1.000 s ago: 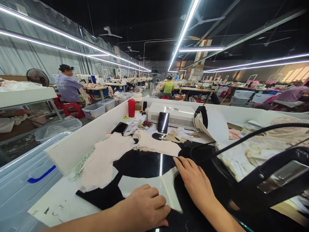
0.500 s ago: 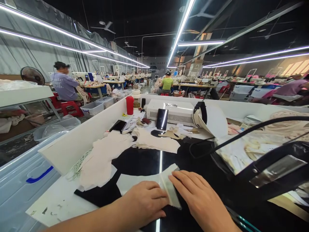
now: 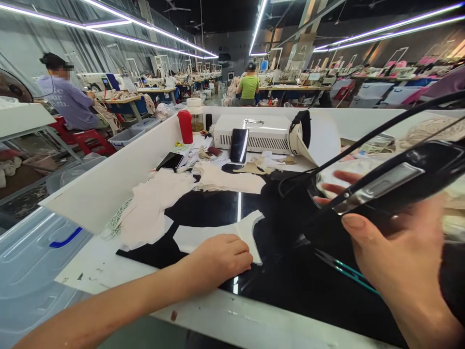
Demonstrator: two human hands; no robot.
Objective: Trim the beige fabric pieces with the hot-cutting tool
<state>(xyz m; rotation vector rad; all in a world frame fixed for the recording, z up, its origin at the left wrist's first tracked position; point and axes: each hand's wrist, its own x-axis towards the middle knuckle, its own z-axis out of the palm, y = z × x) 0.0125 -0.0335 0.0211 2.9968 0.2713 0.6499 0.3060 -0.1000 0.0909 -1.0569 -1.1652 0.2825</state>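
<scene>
My left hand (image 3: 223,257) rests with bent, closed fingers on the near edge of a pale fabric piece (image 3: 201,233), which lies on the black glossy board (image 3: 203,206). At that piece's right end is a folded strip (image 3: 253,227). My right hand (image 3: 403,261) is raised at the right, fingers spread around a black corded tool (image 3: 410,182) with a metal plate; it is partly blurred, and no closed grip shows. Below the tool, teal-handled tweezers (image 3: 352,275) lie on the board, close to my right thumb.
Pale cut fabric pieces (image 3: 148,206) and another stack (image 3: 228,178) lie beyond. Behind stand a phone (image 3: 239,145), a white vented box (image 3: 267,138) and a red cup (image 3: 185,127). The tool's black cable (image 3: 358,143) arches across the right. Co-workers sit at sewing tables further off.
My right hand has left the fabric strip and moved right and up to the black tool. My left hand stays on the piece. The view has tilted down.
</scene>
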